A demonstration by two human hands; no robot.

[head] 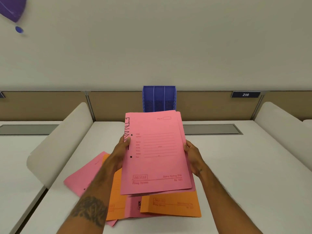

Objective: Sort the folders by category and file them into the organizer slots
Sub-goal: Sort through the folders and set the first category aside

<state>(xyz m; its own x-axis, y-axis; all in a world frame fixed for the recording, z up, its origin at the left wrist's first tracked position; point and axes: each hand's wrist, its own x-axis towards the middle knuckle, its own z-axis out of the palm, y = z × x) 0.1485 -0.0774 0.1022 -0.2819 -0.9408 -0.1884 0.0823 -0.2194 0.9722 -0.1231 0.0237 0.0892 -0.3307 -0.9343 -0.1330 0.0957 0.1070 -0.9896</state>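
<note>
I hold a small stack of pink folders [157,154] upright above the desk, with black handwriting down the top one's left edge. My left hand [120,152] grips the left edge and my right hand [192,156] grips the right edge. Beneath them a loose pile lies on the white desk [236,166]: orange folders [172,206] and more pink folders [84,173], overlapping. A blue organizer [159,98] with three slots stands at the back of the desk, straight ahead; its lower part is hidden by the held folders.
Rounded white dividers rise on the left [59,141] and right [283,125] of the desk. A tan partition [211,105] runs along the back with a sign reading 216 [245,94]. A grey cable slot [211,129] lies behind the folders. A purple object [12,9] shows at top left.
</note>
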